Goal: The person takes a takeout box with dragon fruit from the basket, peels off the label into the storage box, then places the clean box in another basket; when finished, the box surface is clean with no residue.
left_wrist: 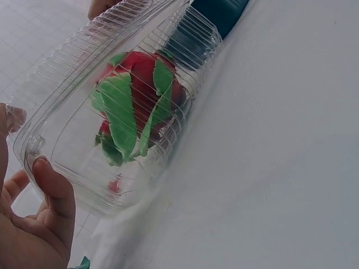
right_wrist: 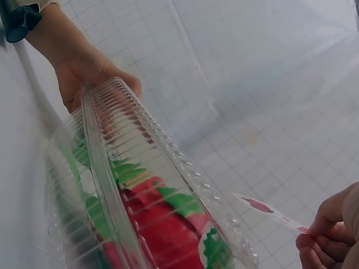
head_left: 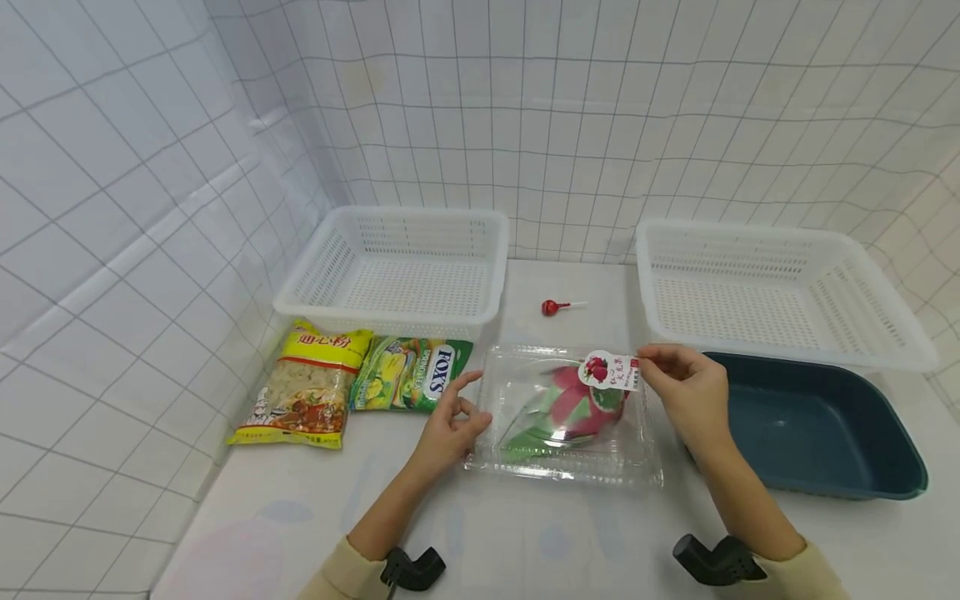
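A clear plastic clamshell box sits in the middle of the table, holding a red and green dragon fruit. My left hand grips the box at its left side; in the left wrist view the thumb lies on the rim near a corner. Thumb and fingertips of my right hand pinch a white label printed with red fruit, by its right end. In the right wrist view that label stands out in the air, apart from the lid.
Two white perforated baskets stand at the back. A dark teal tub is on the right. To the left lie a yellow pasta bag and a green FOX'S candy bag. A red lollipop lies behind the box.
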`<state>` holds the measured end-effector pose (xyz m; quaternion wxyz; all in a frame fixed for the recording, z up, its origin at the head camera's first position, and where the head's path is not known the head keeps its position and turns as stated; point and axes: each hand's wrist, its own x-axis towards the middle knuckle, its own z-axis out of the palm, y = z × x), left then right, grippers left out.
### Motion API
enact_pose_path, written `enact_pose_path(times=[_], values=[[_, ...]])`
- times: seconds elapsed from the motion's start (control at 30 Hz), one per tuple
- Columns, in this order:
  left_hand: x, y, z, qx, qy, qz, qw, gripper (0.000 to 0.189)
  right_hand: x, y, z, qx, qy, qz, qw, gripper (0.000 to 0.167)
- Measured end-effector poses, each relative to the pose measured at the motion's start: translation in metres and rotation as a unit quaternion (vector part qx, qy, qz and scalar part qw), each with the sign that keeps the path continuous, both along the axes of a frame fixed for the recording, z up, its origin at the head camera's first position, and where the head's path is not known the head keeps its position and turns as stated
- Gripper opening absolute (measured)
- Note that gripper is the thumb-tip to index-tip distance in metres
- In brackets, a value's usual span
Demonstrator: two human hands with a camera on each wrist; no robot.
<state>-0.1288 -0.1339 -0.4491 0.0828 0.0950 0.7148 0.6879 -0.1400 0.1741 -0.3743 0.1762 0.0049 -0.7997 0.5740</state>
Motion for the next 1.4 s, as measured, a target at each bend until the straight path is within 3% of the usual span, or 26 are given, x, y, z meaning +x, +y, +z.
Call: enact_pose_path(times=[0.63, 0.97, 1.27, 1.4], values=[[-0.001, 0.002, -0.001, -0.005, 0.005, 0.006, 1.0000, 0.060, 0.007, 0.047, -0.003, -0.021, -0.029, -0.057, 0.9977, 0.010], [-0.001, 0.001, 0.000, -0.004, 0.002, 0.004, 1.0000, 0.060, 0.014, 0.072, -0.009, -0.051, -0.079, -0.123, 0.9879, 0.007], [0.000, 0.000, -0.001, -0.006, -0.005, 0.007, 0.9999, 0.060, 0.017, 0.090, -0.014, -0.123, -0.093, -0.153, 0.9762, 0.007], [0.000, 0.001, 0.000, -0.007, -0.007, 0.008, 0.9999, 0.060, 0.017, 0.102, -0.018, -0.086, -0.114, -0.170, 0.9751, 0.009]])
